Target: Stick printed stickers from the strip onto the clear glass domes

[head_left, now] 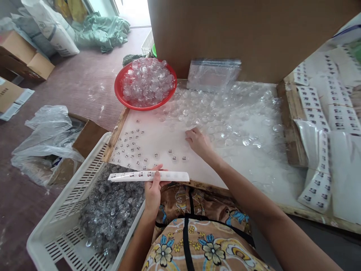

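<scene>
My left hand [154,184] pinches a white sticker strip [121,175] printed with small dark figures, held level over the table's front edge. Out over the white tabletop [163,130], my right hand [197,141] has its fingers curled together at the near side of the scattered clear discs [222,130]; whatever lies between its fingertips is too small to make out. Discs bearing dark stickers [132,145] lie at the table's left side, with a few more [174,158] between the two hands.
A red bowl [117,90] heaped with clear discs stands at the back left. The white crate [42,229] at lower left holds many discs. A plastic bag [213,73] leans on the cardboard [231,34]. Sticker sheets [318,184] lie at right.
</scene>
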`<state>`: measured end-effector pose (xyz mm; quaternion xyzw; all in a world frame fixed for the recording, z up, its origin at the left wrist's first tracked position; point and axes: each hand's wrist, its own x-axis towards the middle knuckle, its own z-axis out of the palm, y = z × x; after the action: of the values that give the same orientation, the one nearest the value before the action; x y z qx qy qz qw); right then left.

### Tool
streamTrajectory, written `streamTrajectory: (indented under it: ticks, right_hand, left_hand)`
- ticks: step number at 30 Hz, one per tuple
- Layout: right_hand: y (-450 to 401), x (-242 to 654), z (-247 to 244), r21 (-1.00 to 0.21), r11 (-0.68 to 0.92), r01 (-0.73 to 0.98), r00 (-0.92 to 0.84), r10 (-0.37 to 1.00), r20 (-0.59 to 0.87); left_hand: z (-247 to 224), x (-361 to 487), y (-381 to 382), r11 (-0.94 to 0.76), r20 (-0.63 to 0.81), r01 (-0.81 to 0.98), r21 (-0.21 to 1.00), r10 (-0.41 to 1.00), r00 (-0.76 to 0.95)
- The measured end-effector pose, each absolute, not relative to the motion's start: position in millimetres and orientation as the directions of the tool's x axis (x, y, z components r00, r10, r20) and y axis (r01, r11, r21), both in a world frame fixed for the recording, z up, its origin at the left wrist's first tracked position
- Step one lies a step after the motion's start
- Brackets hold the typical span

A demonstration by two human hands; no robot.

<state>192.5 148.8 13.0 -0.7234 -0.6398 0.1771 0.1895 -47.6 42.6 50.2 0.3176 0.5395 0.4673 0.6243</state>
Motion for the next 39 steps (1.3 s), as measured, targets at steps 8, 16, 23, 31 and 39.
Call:
streamTrajectory:
  ticks: [8, 16, 23, 31, 39]
  right_hand:
    - [155.2, 196.5, 16.0, -0.588, -0.137, 0.797, 0.183, 0.983, 0.020]
    - [164.7, 187.5, 19.1, -0.740, -0.289, 0.607, 0.235, 0.955, -0.181]
    - [147.1, 206.3, 21.3, -0.757, -0.267, 0.596, 0.284, 0.952, -0.113]
    - [113.9, 185.8, 45.9, -0.827, -0.061, 0.559, 0.091, 0.996, -0.011]
    - [81.8, 121.6, 73.8, -0.954, 0.109, 0.279, -0.424, 0.906, -0.021]
  left_hand:
    - [48.2, -52.2, 38.8, 0.364, -0.382, -0.232, 0.902, 0.923, -0.039]
    - [49.2, -51.6, 42.1, 0.361, -0.378, -0.244, 0.900, 0.925, -0.028]
    - [44.5, -53.9, 42.9, 0.373, -0.399, -0.250, 0.893, 0.915, -0.058]
    - [46.2, -46.8, 46.1, 0.348, -0.364, -0.246, 0.905, 0.931, -0.024]
    - [51.1, -40.3, 45.2, 0.248, -0.260, -0.172, 0.953, 0.964, -0.051]
